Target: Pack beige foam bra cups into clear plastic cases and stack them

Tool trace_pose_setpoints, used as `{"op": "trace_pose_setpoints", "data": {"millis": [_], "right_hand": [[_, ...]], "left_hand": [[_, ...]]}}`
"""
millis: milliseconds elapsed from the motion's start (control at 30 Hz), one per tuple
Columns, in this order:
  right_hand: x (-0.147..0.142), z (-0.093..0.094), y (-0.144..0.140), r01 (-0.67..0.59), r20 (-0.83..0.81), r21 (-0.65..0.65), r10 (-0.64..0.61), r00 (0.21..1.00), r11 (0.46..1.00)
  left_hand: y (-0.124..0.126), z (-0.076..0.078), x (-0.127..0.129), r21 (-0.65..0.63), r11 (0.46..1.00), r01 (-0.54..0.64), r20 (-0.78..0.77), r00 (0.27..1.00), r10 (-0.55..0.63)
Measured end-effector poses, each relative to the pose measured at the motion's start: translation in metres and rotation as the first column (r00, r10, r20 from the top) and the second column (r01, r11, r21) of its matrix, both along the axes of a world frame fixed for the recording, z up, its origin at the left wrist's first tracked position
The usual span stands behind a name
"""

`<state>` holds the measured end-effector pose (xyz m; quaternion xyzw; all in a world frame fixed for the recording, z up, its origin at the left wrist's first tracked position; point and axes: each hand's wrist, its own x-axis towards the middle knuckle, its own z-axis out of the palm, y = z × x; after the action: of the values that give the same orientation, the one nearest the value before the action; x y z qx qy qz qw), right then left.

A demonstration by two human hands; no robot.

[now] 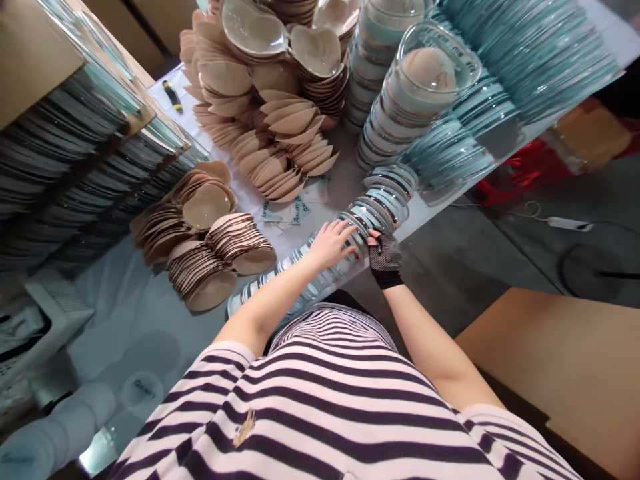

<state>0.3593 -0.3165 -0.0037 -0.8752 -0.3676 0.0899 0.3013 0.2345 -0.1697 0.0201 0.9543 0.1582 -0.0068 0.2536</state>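
A long row of clear round plastic containers (375, 208), nested on their sides, runs along the near table edge. My bare left hand (333, 244) lies over the row with its fingers spread. On the row's right side, my right hand (385, 257), in a dark patterned glove with bare fingertips, has its fingers bent against the container rims. Part of its grip is hidden. Under my left forearm the row continues toward the lower left. Small printed labels or cards (295, 211) lie on the table just beyond my hands.
Stacks of beige moulded cups (280, 167) fill the table's middle, with more beige cups (220, 263) at left. Upright clear container stacks (400, 100) and sideways ones (540, 53) stand at the back right. A cardboard box (555, 373) is at lower right; a yellow-black cutter (173, 97) lies far left.
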Motion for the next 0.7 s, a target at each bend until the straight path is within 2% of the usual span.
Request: {"op": "trace_pose_setpoints", "data": {"millis": [67, 133, 233, 367, 433, 533, 600, 667, 700], "right_hand": [[0.025, 0.001, -0.007, 0.205, 0.009, 0.025, -0.205, 0.979, 0.978], [0.046, -0.001, -0.011, 0.340, -0.009, 0.014, -0.340, 0.940, 0.940], [0.062, -0.007, -0.012, 0.339, -0.090, -0.057, -0.343, 0.935, 0.939], [0.066, -0.014, -0.013, 0.302, -0.217, -0.120, -0.322, 0.922, 0.946], [0.064, -0.012, -0.018, 0.322, -0.211, -0.117, -0.340, 0.916, 0.940], [0.056, -0.003, -0.020, 0.358, -0.093, -0.041, -0.361, 0.928, 0.933], [0.045, 0.005, -0.009, 0.274, 0.005, 0.052, -0.274, 0.962, 0.960], [0.026, 0.014, 0.018, 0.056, 0.069, 0.116, -0.065, 0.996, 0.992], [0.013, 0.018, 0.036, -0.091, 0.083, 0.123, 0.081, 0.993, 0.988]], "left_hand": [[0.000, 0.001, -0.001, 0.002, 1.000, 0.001, -0.011, 1.000, -0.001], [-0.001, 0.002, -0.003, 0.001, 1.000, -0.003, -0.020, 1.000, 0.003], [-0.002, 0.002, -0.003, 0.002, 1.000, -0.002, -0.022, 1.000, 0.002], [-0.002, 0.002, 0.000, -0.003, 1.000, -0.017, -0.024, 1.000, 0.017], [-0.004, 0.006, 0.000, -0.014, 0.999, -0.034, 0.005, 0.999, 0.034], [-0.006, 0.013, -0.009, -0.073, 0.997, -0.023, 0.104, 0.994, 0.030], [-0.002, 0.015, -0.025, -0.145, 0.989, -0.002, 0.160, 0.987, 0.025], [0.004, 0.014, -0.053, -0.205, 0.978, -0.045, 0.184, 0.979, 0.084], [0.007, 0.013, -0.072, -0.223, 0.968, -0.112, 0.189, 0.970, 0.156]]}}
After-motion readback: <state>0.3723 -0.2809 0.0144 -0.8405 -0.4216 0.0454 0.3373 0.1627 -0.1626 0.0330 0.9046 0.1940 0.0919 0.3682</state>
